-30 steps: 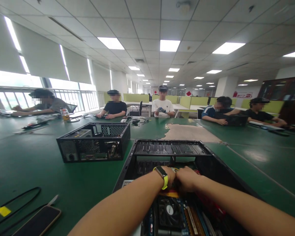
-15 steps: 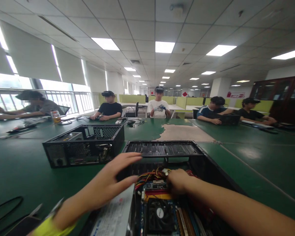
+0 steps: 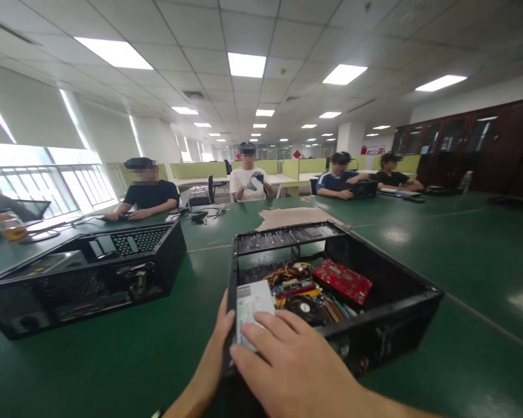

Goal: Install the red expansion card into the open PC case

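Observation:
In front of me, an open black computer case (image 3: pixel 392 313) lies on its side. My left hand (image 3: pixel 220 331) is at its left side, thumb at the top rim and fingers along the outer wall. My right hand (image 3: pixel 283 354) rests flat with spread fingers on the labelled silver power supply (image 3: pixel 255 297) in the near left corner. Inside the case, a round black CPU fan (image 3: pixel 304 309) sits among coloured cables (image 3: pixel 290 270) and memory slots. A red graphics card (image 3: pixel 342 281) lies at the right of the interior.
Another open black computer case (image 3: pixel 100 278) stands to the left on the green table (image 3: pixel 475 244). Several people sit along the far side with devices. A jar (image 3: pixel 9 226) and cables (image 3: pixel 213 213) are on the table, and a torn tan patch (image 3: pixel 287 217) shows beyond the case.
My right hand has left the cables inside the case and now lies on the power supply. My left hand has lowered to the case's left wall. The view has shifted, and the case appears turned.

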